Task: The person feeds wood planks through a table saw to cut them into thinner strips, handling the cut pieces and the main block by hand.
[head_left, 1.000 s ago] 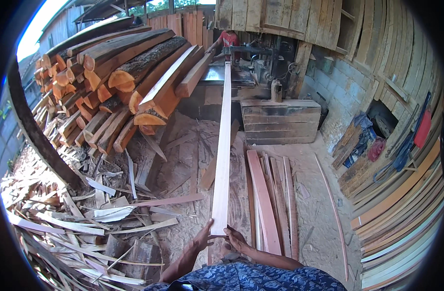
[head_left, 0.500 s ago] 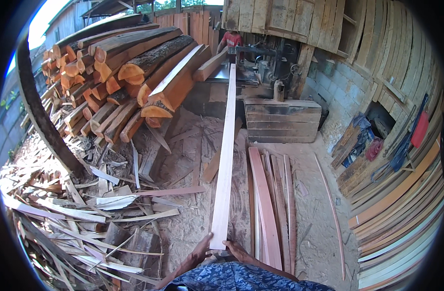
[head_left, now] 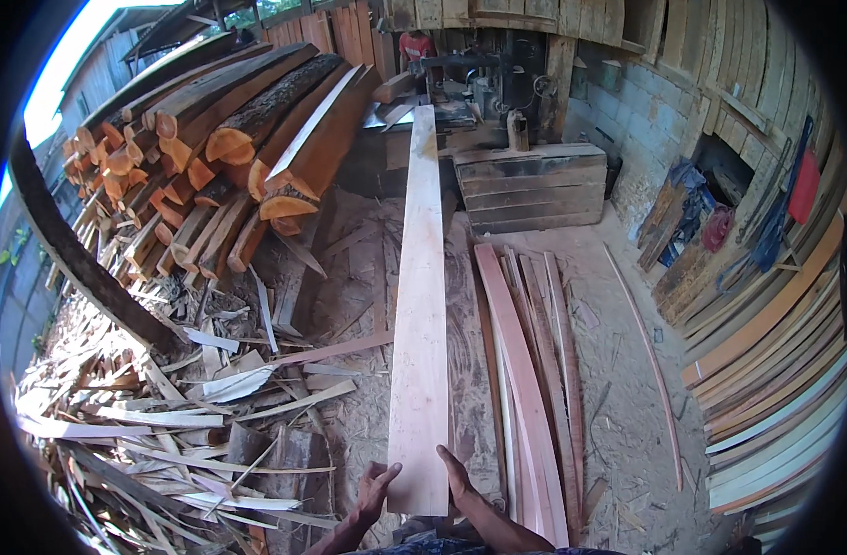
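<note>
Plank point(head_left: 420, 324): near end lies between the left hand point(head_left: 375, 490) and the right hand point(head_left: 457, 481), projecting slightly toward the wearer; remaining length runs away ahead of the grip. Hands spread about the plank's width, one at each long edge. Finger closure underneath is hidden; firmness of hold cannot be told. Reddish board point(head_left: 525, 398) lies right of the grip.

Co-worker point(head_left: 416, 46) — head hidden | forearms point(head_left: 503, 529) — cut by lower edge | plank point(head_left: 420, 370) underside hidden, grip there unclear
</note>
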Demonstrator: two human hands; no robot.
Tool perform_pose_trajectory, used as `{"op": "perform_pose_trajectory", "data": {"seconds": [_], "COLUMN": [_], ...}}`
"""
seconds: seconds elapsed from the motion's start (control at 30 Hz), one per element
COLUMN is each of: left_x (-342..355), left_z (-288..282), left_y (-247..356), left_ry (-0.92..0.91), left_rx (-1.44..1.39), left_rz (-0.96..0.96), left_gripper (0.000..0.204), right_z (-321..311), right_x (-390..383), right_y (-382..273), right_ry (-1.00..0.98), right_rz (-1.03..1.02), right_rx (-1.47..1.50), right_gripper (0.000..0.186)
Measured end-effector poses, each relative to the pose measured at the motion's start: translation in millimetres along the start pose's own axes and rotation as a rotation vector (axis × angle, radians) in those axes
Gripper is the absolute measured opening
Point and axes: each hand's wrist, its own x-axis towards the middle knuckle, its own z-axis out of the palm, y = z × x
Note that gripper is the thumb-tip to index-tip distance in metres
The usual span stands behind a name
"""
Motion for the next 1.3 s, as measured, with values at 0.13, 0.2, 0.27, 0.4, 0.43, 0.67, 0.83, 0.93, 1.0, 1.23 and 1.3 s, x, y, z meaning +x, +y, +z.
{"op": "perform_pose_trajectory", "data": {"seconds": [0.13,0.2,0.27,0.4,0.43,0.67,0.83,0.93,1.0,1.23,1.3], "left_x": [2,4,-1,32,54,43,30,5,-51,-116,-84], "left_z": [69,137,190,228,234,241,249,269,295,357,339], "left_y": [4,8,10,8,0,-166,-207,-221,-238,-212,-208], "left_ry": [-0.079,-0.386,-0.703,-0.725,-0.712,-0.601,-0.429,-0.515,-0.704,-1.581,-1.496], "left_rx": [-0.083,-0.184,-0.196,-0.417,-0.483,-0.252,0.116,0.54,0.409,0.838,0.758], "left_rz": [-0.052,0.006,-0.019,-0.269,-0.328,-0.088,-0.453,-0.667,-0.831,-0.138,-0.155], "left_gripper": [0.042,0.038,0.04,0.077,0.085,0.065,0.057,0.058,0.059,0.059,0.05], "right_z": [-30,-89,-120,-160,-158,-294,-322,-349,-378,-474,-452], "right_x": [-22,-64,-126,-233,-265,-360,-350,-351,-358,-394,-414], "right_y": [-68,-144,-210,-182,-157,132,232,257,198,81,39], "right_ry": [0.192,0.063,-0.016,0.229,0.326,0.82,0.897,0.865,0.832,1.851,1.881], "right_rz": [-0.095,-0.028,0.071,-0.02,0.036,0.528,0.518,0.34,0.353,-0.071,-0.249], "right_rx": [-0.065,-0.066,-0.049,-0.172,-0.182,0.119,0.231,0.211,-0.065,-0.677,-0.568], "right_gripper": [0.063,0.067,0.07,0.063,0.058,0.062,0.064,0.065,0.066,0.05,0.043]}}
